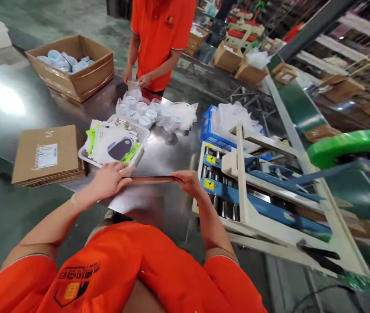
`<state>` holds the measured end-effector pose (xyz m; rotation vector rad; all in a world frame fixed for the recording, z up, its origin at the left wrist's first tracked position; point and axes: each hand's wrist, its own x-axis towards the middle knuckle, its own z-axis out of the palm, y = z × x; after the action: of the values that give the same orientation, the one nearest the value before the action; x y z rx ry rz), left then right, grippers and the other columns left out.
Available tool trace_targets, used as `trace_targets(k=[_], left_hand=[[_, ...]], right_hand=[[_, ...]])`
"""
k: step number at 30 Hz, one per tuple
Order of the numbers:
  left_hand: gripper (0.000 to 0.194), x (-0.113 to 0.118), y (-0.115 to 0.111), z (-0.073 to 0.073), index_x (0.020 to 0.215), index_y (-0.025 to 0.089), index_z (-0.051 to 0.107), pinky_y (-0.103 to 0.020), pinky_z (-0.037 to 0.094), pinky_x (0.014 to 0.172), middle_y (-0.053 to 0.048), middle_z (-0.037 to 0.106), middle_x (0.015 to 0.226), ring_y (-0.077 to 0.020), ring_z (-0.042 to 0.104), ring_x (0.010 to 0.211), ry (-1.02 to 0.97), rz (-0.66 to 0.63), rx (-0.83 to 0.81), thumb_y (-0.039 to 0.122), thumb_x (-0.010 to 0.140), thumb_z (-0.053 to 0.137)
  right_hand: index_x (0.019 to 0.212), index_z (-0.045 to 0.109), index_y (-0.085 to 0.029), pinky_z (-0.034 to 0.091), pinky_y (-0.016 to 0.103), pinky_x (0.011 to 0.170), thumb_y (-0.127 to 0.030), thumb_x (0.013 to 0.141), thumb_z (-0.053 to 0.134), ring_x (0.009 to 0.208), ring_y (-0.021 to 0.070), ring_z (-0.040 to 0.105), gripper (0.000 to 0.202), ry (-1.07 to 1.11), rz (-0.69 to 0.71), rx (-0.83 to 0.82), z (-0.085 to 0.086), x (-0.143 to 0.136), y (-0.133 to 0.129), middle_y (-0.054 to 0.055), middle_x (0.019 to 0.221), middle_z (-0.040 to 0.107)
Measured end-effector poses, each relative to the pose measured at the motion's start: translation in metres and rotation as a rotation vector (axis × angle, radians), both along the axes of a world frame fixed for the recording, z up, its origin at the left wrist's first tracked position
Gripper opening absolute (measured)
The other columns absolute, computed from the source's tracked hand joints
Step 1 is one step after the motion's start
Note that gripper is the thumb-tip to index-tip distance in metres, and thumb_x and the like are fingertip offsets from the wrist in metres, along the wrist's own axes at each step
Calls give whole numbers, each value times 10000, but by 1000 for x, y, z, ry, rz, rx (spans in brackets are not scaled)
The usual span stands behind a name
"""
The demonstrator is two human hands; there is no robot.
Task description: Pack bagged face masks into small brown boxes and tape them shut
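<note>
A thin, flat brown piece of cardboard (152, 179) spans the gap between my hands, seen nearly edge-on above the metal table (168, 204). My left hand (111, 177) grips its left end, close to the front rim of a white plastic basket (143, 154). At the other end, my right hand (188, 180) pinches the cardboard between thumb and fingers. In the basket lie white and yellow-green printed cards (103, 141) with a dark oval shape, and small metal parts. Flattened cardboard boxes (49, 152) are stacked left of my left hand.
Bagged white-lidded round containers (145, 115) lie beyond the basket, where a co-worker (161, 43) handles a plastic bag. An open carton (90, 82) of similar containers stands back left. To the right are a blue crate (207, 126) of plastic bags and a roller machine (220, 182).
</note>
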<state>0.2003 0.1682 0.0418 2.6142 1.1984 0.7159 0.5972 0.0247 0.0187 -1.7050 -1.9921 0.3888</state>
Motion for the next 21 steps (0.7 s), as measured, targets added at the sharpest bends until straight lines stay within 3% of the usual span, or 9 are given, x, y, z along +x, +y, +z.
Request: trace_targets(k=[2, 4, 8, 10, 11, 14, 16, 19, 21], left_hand=[[519, 55, -3, 3, 1536, 339, 721, -496, 522, 1163, -140, 756, 1442, -368, 691, 1385, 161, -321, -198, 546, 1079, 589], [476, 108, -8, -6, 1468, 317, 780, -401, 571, 995, -128, 831, 1253, -330, 781, 1164, 269, -463, -390, 485, 1110, 515], [450, 179, -9, -26, 1008, 217, 868, -331, 528, 807, -107, 802, 853, -289, 769, 864, 326, -400, -652, 491, 1088, 521], [468, 197, 2, -28, 802, 203, 798, -324, 506, 749, -77, 728, 711, -256, 704, 751, 341, -349, -756, 504, 1061, 550], [470, 203, 9, -27, 750, 202, 765, -325, 499, 726, -68, 699, 674, -246, 675, 720, 353, -324, -790, 500, 1049, 560], [427, 224, 25, -21, 758, 191, 764, -332, 502, 719, -69, 689, 680, -251, 668, 737, 384, -252, -781, 473, 1028, 593], [404, 246, 22, -17, 862, 174, 822, -334, 524, 775, -90, 741, 759, -274, 720, 823, 411, -256, -705, 468, 1038, 607], [481, 289, 0, -14, 1041, 138, 871, -345, 552, 892, -159, 822, 960, -307, 779, 996, 493, -406, -528, 475, 1112, 534], [517, 312, -14, -13, 1159, 118, 862, -364, 553, 975, -200, 832, 1118, -324, 779, 1115, 519, -498, -441, 455, 1154, 469]], right_hand=[[1139, 909, -228, 600, 302, 844, -276, 1035, 676, 950, 260, 837, 260, -8, -93, 23, -2, 34, -45, 92, 1030, 887], [1094, 924, -225, 633, 334, 859, -292, 1031, 682, 958, 280, 848, 259, 42, -200, -1, -15, 56, -73, 112, 1036, 891], [1125, 912, -196, 681, 431, 957, -356, 1008, 716, 1054, 320, 847, 279, 213, -399, -46, -55, 85, -89, 157, 1119, 881], [1327, 860, -190, 637, 511, 1122, -407, 1015, 726, 1309, 351, 780, 402, 225, -425, -19, -70, 92, -95, 196, 1422, 798], [1433, 812, -199, 578, 549, 1215, -427, 1030, 720, 1462, 364, 692, 473, 198, -411, -9, -76, 92, -100, 206, 1602, 686], [1570, 728, -258, 331, 639, 1393, -478, 1077, 689, 1748, 392, 317, 541, 59, -311, -40, -84, 76, -120, 157, 1873, 350], [1548, 748, -297, 184, 679, 1428, -552, 1072, 706, 1793, 405, 147, 541, 13, -213, -86, -87, 55, -130, 121, 1886, 332], [1517, 771, -306, 65, 686, 1435, -734, 1064, 647, 1793, 400, 151, 635, 144, -52, -156, -87, 30, -123, 118, 1824, 459], [1526, 763, -275, 115, 646, 1441, -836, 1084, 494, 1766, 381, 268, 764, 340, 20, -211, -85, 26, -107, 133, 1792, 506]])
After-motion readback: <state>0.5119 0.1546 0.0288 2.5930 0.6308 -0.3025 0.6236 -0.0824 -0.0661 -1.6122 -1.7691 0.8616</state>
